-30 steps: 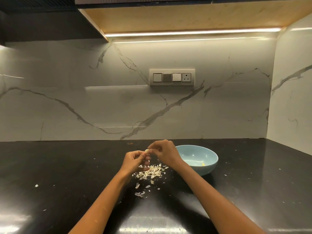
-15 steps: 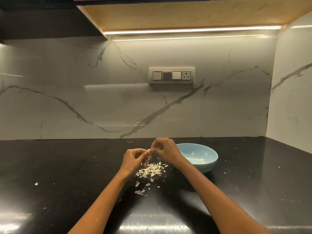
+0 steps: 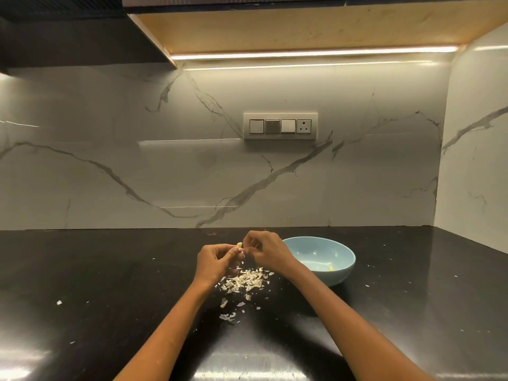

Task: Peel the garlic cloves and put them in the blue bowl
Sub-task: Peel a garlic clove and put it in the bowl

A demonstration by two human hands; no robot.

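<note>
Left hand point(image 3: 214, 262) and right hand point(image 3: 264, 250) both pinch one garlic clove point(image 3: 239, 245) above the peel pile point(image 3: 245, 279) on black counter point(image 3: 110, 270). Blue bowl point(image 3: 341, 270) just right.

Home kitchen: marble backsplash point(image 3: 110, 166), countertop point(image 3: 82, 284)

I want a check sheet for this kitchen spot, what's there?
Surface: black counter, glossy, specked with bits.
Job's things: garlic clove held between both hands; blue bowl to the right, something small and yellow inside.
Clutter: pile of garlic skins under the hands, stray flakes nearby.
Hands: left hand grips the clove; right hand pinches at it with its fingers.
Cables: nothing seen.
Surroundings: marble wall, switch panel, light strip under the cabinet.
</note>
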